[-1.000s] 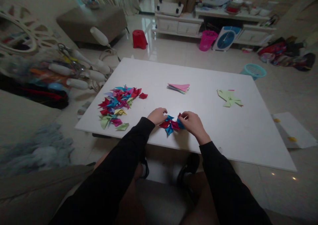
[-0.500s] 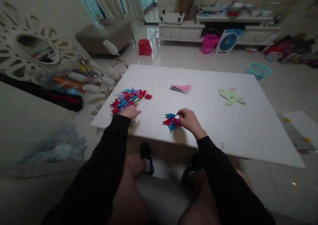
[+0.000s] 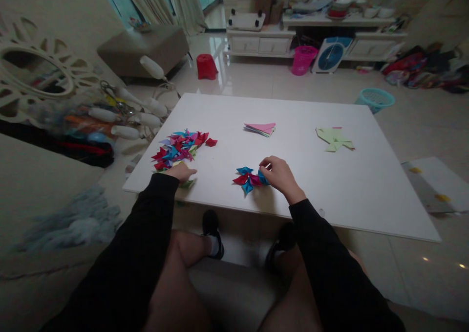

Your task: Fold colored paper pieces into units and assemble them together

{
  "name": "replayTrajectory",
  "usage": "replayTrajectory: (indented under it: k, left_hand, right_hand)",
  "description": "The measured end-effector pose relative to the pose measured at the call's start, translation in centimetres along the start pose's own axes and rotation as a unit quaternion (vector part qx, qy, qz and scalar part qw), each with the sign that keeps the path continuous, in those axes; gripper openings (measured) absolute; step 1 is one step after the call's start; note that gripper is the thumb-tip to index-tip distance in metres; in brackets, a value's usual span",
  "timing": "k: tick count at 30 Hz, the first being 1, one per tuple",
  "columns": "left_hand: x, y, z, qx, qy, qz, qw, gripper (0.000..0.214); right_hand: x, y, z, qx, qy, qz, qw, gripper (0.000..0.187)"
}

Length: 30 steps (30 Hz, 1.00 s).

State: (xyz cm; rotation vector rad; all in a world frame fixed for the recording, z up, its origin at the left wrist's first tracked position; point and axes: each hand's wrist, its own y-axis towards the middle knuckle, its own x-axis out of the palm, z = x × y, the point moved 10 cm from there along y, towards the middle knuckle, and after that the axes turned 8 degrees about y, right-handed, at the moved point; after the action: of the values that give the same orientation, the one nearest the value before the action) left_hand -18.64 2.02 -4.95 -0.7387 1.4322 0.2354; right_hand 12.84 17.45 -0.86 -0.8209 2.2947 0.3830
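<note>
My right hand [image 3: 276, 175] pinches a blue folded-paper piece [image 3: 263, 177] at the right side of a small cluster on the white table. The cluster has a red piece [image 3: 241, 180], a magenta piece [image 3: 253, 179] and blue pieces [image 3: 247, 188] above and below, set with points toward the middle. My left hand [image 3: 181, 171] rests at the near edge of a mixed pile of folded-paper pieces [image 3: 179, 146], thumb stretched out to the right; its other fingers are partly hidden. A green piece [image 3: 187, 184] lies just below that hand.
On the white table [image 3: 293, 136] lie a stack of folded paper [image 3: 260, 128], pink on top, and light green paper pieces [image 3: 334, 139] at the right. A lone red piece [image 3: 211, 142] sits beside the pile. A lamp with white bulbs [image 3: 126, 132] stands left of the table.
A blue piece now shows in my right hand beside the cluster, where the hand was touching the magenta piece. My left hand stays by the pile. The whole view has shifted slightly.
</note>
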Motion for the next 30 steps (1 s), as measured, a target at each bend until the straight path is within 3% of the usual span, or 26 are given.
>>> replayTrajectory:
  k: [4, 7, 9, 12, 16, 19, 22, 24, 26, 28, 30]
  left_hand:
    - [-0.1, -0.3, 3.2, 0.02, -0.002, -0.009, 1.0, 0.031]
    - [-2.0, -1.2, 8.6, 0.103, -0.09, 0.055, 0.989, 0.027]
    - [-3.3, -2.2, 12.4, 0.167, -0.194, 0.083, 0.963, 0.023]
    - [-4.2, -3.6, 17.3, 0.239, -0.323, 0.068, 0.913, 0.017]
    - [-4.5, -4.9, 21.6, 0.295, -0.438, 0.019, 0.849, 0.013]
    - [-4.6, -5.4, 23.0, 0.3, -0.5, -0.009, 0.813, 0.013]
    - [-4.6, -5.5, 23.3, 0.297, -0.524, -0.01, 0.798, 0.006]
    - [-4.6, -5.2, 23.1, 0.298, -0.528, 0.003, 0.795, 0.01]
    - [-4.7, -4.4, 22.4, 0.285, -0.514, 0.036, 0.808, 0.024]
    - [-4.7, -3.5, 21.5, 0.265, -0.459, 0.085, 0.844, 0.035]
    - [-4.6, -2.6, 21.2, 0.257, -0.383, 0.121, 0.879, 0.03]
  right_hand:
    - [-0.3, 0.2, 0.0, 0.007, 0.017, 0.012, 1.0, 0.016]
    - [-0.4, 0.3, 0.2, 0.016, 0.024, 0.027, 0.999, 0.016]
    - [-0.3, 0.3, 0.2, 0.016, 0.03, 0.041, 0.999, 0.018]
    - [-0.6, 0.5, 0.1, 0.001, 0.057, 0.079, 0.995, 0.024]
    - [-1.2, 0.7, 1.1, 0.025, 0.128, 0.115, 0.985, 0.03]
    - [-0.4, 0.8, 2.5, 0.082, 0.19, 0.089, 0.974, 0.027]
    - [1.0, 0.8, 3.5, 0.12, 0.267, 0.038, 0.955, 0.026]
    - [1.1, 0.6, 3.9, 0.128, 0.297, 0.036, 0.946, 0.027]
    - [0.0, 0.5, 4.1, 0.118, 0.271, 0.079, 0.952, 0.027]
    - [-1.8, 0.4, 3.8, 0.089, 0.211, 0.135, 0.964, 0.025]
    - [-3.0, 0.3, 3.2, 0.066, 0.166, 0.169, 0.969, 0.022]
